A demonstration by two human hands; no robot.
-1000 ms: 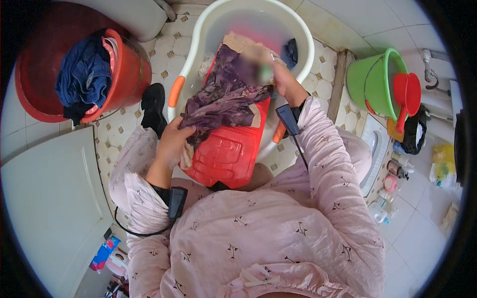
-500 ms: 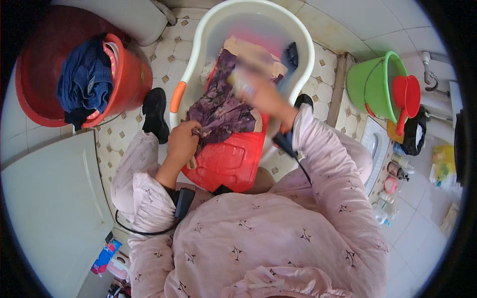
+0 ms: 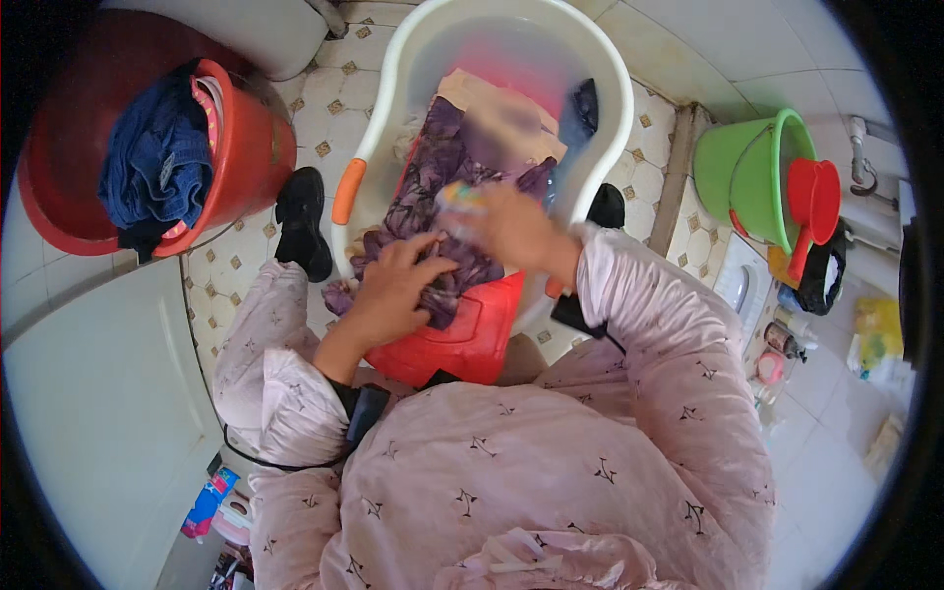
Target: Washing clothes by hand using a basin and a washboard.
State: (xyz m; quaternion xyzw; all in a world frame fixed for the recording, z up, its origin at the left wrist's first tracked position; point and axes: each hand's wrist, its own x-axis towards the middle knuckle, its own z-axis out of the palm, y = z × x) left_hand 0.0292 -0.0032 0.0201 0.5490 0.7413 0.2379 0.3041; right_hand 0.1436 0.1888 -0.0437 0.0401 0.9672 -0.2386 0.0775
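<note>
A purple patterned garment with beige parts (image 3: pixel 425 175) lies wet over a red plastic washboard (image 3: pixel 460 336). The board leans in a white baby-bath-shaped tub (image 3: pixel 616 98) with orange grips. My left hand (image 3: pixel 391 295) rests on the near end of the cloth, its fingers spread and slightly bent. In my right hand (image 3: pixel 526 234) is a small pale object with yellow and blue patches (image 3: pixel 458 200), pressed to the middle of the garment. Motion blur hides its exact kind. Cloudy water and a pink item (image 3: pixel 501 67) show at the tub's far end, with a dark cloth (image 3: pixel 586 106) by its right wall.
At the left, a red bucket (image 3: pixel 258 147) holding blue denim (image 3: pixel 157 162) stands in a large red basin (image 3: pixel 49 211). A green bucket (image 3: pixel 723 167) with a red dipper (image 3: pixel 813 202) stands at the right, near a squat toilet (image 3: pixel 744 280) and several bottles. My feet flank the tub.
My left hand has let go of the garment's near left edge and moved right onto the cloth. My right hand has drawn the pale object nearer to me along the garment.
</note>
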